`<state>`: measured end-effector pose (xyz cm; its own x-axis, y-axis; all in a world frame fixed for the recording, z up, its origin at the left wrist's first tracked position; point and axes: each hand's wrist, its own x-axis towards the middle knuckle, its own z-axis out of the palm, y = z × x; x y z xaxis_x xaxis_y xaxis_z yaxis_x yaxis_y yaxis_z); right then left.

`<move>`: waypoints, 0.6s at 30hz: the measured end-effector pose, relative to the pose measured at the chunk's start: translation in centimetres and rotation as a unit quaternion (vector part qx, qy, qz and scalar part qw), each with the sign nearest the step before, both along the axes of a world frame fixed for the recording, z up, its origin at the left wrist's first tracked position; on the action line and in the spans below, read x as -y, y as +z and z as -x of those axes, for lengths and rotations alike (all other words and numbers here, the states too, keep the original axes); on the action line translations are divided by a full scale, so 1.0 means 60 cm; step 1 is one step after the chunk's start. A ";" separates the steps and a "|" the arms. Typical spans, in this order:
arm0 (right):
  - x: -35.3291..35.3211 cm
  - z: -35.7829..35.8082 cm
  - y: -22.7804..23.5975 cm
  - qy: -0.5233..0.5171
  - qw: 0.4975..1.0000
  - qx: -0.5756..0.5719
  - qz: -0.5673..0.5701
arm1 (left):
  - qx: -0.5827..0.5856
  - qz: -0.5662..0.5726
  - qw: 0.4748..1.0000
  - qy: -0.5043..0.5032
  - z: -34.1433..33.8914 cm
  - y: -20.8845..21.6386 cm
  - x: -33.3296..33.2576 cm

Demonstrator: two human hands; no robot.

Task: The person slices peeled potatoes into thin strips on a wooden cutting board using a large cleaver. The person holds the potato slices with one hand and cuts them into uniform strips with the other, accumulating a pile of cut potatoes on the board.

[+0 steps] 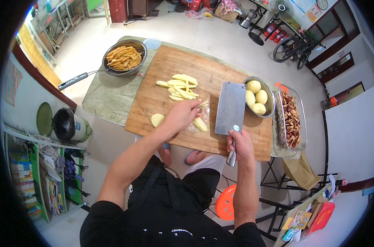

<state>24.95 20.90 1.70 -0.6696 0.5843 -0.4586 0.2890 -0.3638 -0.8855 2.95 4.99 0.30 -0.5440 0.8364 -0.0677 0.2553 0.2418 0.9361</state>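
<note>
My right hand (pixel 241 145) is wrapped around the handle of a wide cleaver (pixel 230 108), its blade raised over the right part of a wooden cutting board (pixel 147 101). Over the board's middle, my left hand (pixel 180 117) has its fingers closed on pale potato strips (pixel 203 104). Just beyond that hand lies a pile of cut potato sticks (pixel 182 87). A potato slice (pixel 200 124) rests below its fingertips, and another potato piece (pixel 157 120) is left of the wrist. Peeled whole potatoes (pixel 260 96) sit in a metal bowl (pixel 272 108) right of the blade.
At the far left of the table (pixel 100 101) stands a pan (pixel 142 61) of fried potato sticks, its long handle (pixel 73 80) past the edge. A glass dish (pixel 304 133) of reddish-brown pieces is at the right. Below are an orange stool (pixel 225 202) and a bin (pixel 77 128).
</note>
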 end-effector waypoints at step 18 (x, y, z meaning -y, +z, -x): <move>-0.003 -0.006 -0.011 -0.044 0.997 -0.057 0.030 | -0.390 -0.032 0.898 -0.201 -0.002 0.015 0.024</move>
<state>25.30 21.10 1.04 -0.6667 0.6172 -0.4179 0.1523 -0.4360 -0.8870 3.07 3.55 1.20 -0.0576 0.9645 0.2576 0.8941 -0.0649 0.4432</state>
